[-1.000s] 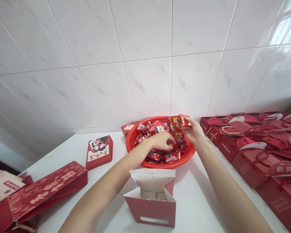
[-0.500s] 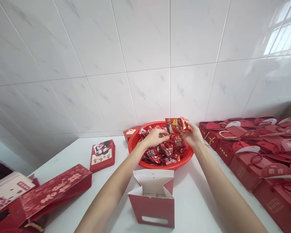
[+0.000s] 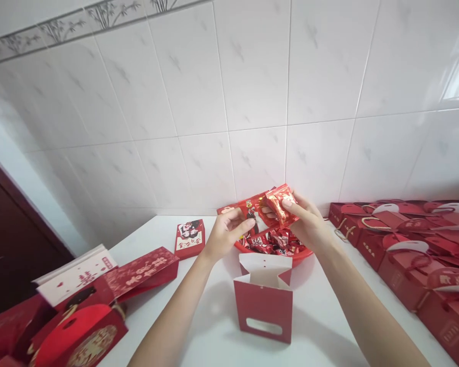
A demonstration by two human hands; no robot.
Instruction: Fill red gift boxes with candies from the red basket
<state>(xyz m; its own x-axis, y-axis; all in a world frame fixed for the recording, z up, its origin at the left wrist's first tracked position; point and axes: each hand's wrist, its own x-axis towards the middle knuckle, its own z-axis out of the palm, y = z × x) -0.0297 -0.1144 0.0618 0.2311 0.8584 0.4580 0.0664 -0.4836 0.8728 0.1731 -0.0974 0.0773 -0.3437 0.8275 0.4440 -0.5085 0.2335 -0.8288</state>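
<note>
My right hand (image 3: 308, 223) is closed on a bunch of red candy packets (image 3: 280, 203), held above the red basket (image 3: 303, 254) of wrapped candies. My left hand (image 3: 224, 234) pinches the left end of a red packet (image 3: 248, 209) in that same bunch. Just below both hands stands an open red gift box (image 3: 264, 306) with white inner flaps up, on the white counter (image 3: 214, 326). The basket is mostly hidden behind my hands and the box.
Rows of closed red gift boxes (image 3: 405, 250) with rope handles fill the right side. A small red picture box (image 3: 189, 237) lies left of the basket. Flat red and white cartons (image 3: 110, 278) and a red bag (image 3: 80, 341) sit at the left. A tiled wall stands behind.
My left hand has risen out of the basket and joined the right hand at the bunch of packets. The camera has tilted up and swung left.
</note>
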